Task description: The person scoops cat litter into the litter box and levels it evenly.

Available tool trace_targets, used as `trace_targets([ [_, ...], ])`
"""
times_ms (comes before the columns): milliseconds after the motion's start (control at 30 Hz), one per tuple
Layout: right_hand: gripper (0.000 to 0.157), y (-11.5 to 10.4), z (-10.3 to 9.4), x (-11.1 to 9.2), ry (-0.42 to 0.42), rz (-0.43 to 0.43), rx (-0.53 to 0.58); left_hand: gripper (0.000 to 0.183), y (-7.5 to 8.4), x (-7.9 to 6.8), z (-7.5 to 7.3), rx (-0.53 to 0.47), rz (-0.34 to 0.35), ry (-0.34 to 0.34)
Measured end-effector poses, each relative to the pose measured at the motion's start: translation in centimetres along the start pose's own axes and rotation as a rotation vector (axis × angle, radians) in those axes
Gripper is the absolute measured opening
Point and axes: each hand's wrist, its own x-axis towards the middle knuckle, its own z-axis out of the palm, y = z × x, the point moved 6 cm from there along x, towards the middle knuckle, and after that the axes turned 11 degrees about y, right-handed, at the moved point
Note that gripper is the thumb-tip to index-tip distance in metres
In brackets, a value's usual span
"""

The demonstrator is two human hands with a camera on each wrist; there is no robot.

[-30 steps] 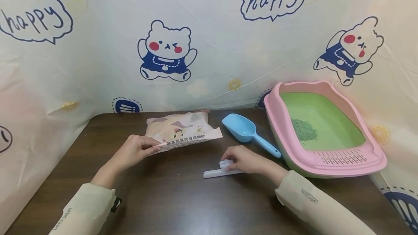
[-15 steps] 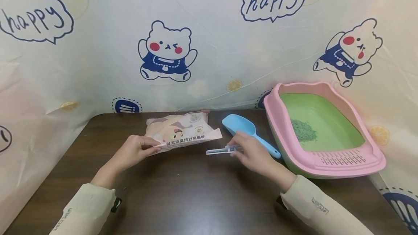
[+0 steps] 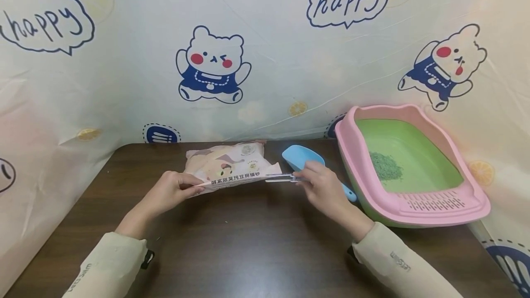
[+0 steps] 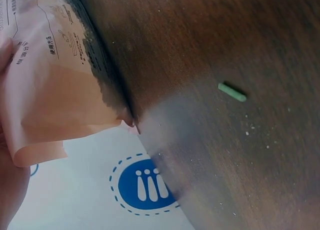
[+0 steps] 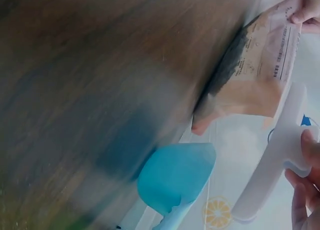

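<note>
My left hand [image 3: 171, 190] pinches the near left edge of a soft cat litter bag [image 3: 225, 164], which lies near the table's back edge with its near side lifted. In the left wrist view, dark litter shows through the lower part of the bag [image 4: 45, 95]. My right hand [image 3: 327, 190] pinches a white bag sealing clip [image 5: 272, 162] by its grip. In the head view the clip's left end reaches the bag's near right corner, its long bars pointing along the lifted edge.
Behind my right hand lies a blue scoop [image 3: 301, 154], its handle partly covered. A litter box with a pink rim [image 3: 439, 208] stands at the right, a small heap of green litter [image 3: 386, 166] inside. One green pellet [image 4: 232, 92] lies on the dark table [image 3: 232, 252].
My right hand has lifted the clip off the table and carried it away from me to the bag's right corner. The left hand and the bag stay in place.
</note>
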Motion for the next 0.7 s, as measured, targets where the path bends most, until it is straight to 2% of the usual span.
trace_targets([
  [133,0.02,0.2,0.2,0.1,0.031,-0.003,-0.03,0.015,0.0,0.0,0.0,-0.007,-0.006,-0.002],
  [467,0.015,0.5,1.8,0.4,-0.048,0.061,-0.074,0.014,0.0,0.0,0.1,-0.014,-0.01,-0.003],
  [700,0.013,0.7,3.0,0.9,-0.082,0.07,-0.08,0.015,0.0,0.0,0.0,-0.009,-0.015,-0.005],
])
